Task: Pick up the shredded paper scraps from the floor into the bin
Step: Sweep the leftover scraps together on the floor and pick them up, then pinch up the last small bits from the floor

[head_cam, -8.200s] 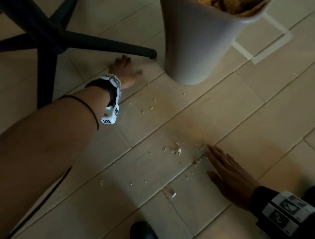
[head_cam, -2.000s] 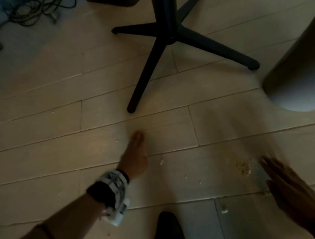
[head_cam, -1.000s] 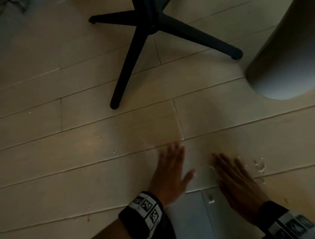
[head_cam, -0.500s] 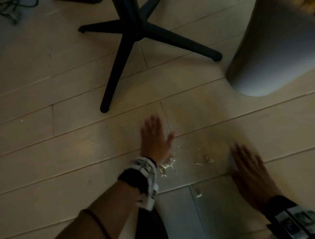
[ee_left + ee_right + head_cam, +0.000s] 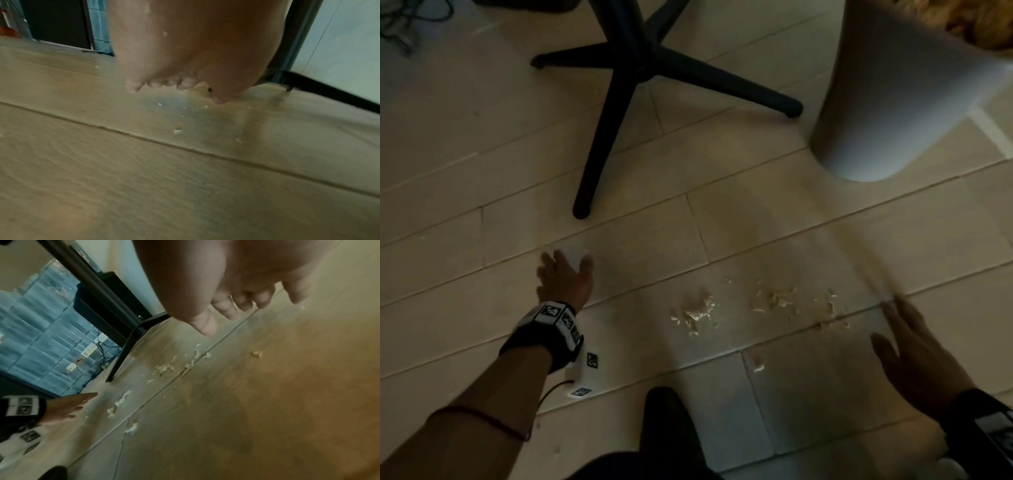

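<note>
Small pale paper scraps (image 5: 697,313) lie in loose clumps (image 5: 774,299) on the light wood floor between my two hands, with more (image 5: 828,313) near the right one. My left hand (image 5: 565,274) is flat and open low over the floor, left of the scraps; tiny crumbs (image 5: 176,131) lie below its fingers. At the lower right my right hand (image 5: 907,342) is open with spread fingers, just right of the scraps (image 5: 162,369). The grey-white bin (image 5: 893,102) stands at the upper right, holding brownish shreds.
A black chair base (image 5: 633,61) with splayed legs stands at the top centre, one leg end close beyond my left hand. Cables (image 5: 397,27) lie at the top left. A dark shoe (image 5: 667,421) is at the bottom centre. White floor tape (image 5: 993,130) runs beside the bin.
My left hand has slid left, away from the scraps it covered. My right hand has moved right. The scraps now lie uncovered in a row between them.
</note>
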Available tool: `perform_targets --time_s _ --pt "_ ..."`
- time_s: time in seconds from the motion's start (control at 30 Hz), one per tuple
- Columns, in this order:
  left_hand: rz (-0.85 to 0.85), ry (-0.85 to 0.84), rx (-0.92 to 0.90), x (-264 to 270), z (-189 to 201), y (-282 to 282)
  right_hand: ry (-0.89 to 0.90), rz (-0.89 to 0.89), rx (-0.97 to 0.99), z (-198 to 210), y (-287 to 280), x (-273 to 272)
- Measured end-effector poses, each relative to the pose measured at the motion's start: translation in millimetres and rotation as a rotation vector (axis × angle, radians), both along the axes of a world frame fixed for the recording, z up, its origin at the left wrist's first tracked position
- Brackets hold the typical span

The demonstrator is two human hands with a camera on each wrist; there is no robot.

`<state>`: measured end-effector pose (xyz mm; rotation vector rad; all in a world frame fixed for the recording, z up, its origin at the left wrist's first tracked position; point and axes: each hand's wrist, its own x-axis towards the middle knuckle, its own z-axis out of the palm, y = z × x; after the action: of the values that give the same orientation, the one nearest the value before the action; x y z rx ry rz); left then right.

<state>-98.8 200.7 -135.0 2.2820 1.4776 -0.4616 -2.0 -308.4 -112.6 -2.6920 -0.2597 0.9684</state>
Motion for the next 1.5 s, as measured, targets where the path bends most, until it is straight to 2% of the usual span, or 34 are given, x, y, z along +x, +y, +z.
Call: perform_targets --time_s 0.03,0.1,0.2,0.3,0.37,0.43,0.53,0.63,0.7,0.77,0.87,0.93,1.0,1.1,1.2,1.33,1.5 --pt "-0.03 0.047 -0.038 0.3 -4.4 -3.7 0.017 0.05 -0.04 -1.0 0.2 -6.6" --pt "-0.196 0.077 -0.062 3.1 -14.5 -38.7 0.016 0.145 -0.081 -2.0 6.0 -19.8" --pt "-0.444 -0.064 -0.061 4.8 -13.5 -144.8 0.014 0.277 -0.063 -4.8 23.3 -41.4" --pt "-0.788 -0.122 -0.235 4.5 9.1 -249.9 -0.058 0.392 -0.051 -3.2 41.1 -53.8" --pt "-0.876 -0.134 -0.365 7.4 18.1 -273.6 -0.129 0.427 0.048 2.0 47.5 -53.2" --pt "-0.82 -0.256 -0.351 11.8 26.1 -261.0 -0.125 0.348 0.134 8.4 43.9 -43.0" --pt "-0.608 -0.374 -0.128 7.3 33.9 -212.6 -0.215 0.098 0.176 14.5 26.0 -19.5" --pt "-0.285 -0.223 -0.125 -5.4 39.2 -166.0 -0.173 -0.063 0.146 12.0 18.1 1.6" --pt "-0.171 -0.165 -0.166 -10.9 37.4 -165.5 -0.129 -0.127 0.155 4.5 24.6 8.8" --pt "-0.152 -0.221 -0.191 -6.7 27.5 -185.6 -0.126 -0.11 0.183 2.2 41.2 8.7" --pt "-0.281 -0.33 -0.3 20.2 19.6 -238.6 -0.1 0.024 0.249 1.5 69.3 -0.6" --pt "-0.408 -0.314 -0.42 39.3 24.4 -269.7 -0.042 0.122 0.308 1.8 80.8 -7.9" --pt "-0.444 -0.272 -0.543 52.8 28.4 -279.0 -0.01 0.099 0.388 5.1 79.1 -7.9" --pt "-0.208 -0.341 -0.697 52.0 38.3 -255.2 -0.069 -0.078 0.392 11.1 53.4 3.0" --pt "-0.056 -0.327 -0.724 21.8 42.3 -227.5 -0.048 -0.185 0.231 13.8 18.2 6.6" --pt "0.036 -0.159 -0.783 -23.5 40.3 -236.9 0.09 -0.188 0.088 12.2 6.2 -10.9" --pt "0.198 -0.197 -0.997 -5.1 32.1 -273.9 0.085 -0.126 0.214 8.0 44.7 -28.4"
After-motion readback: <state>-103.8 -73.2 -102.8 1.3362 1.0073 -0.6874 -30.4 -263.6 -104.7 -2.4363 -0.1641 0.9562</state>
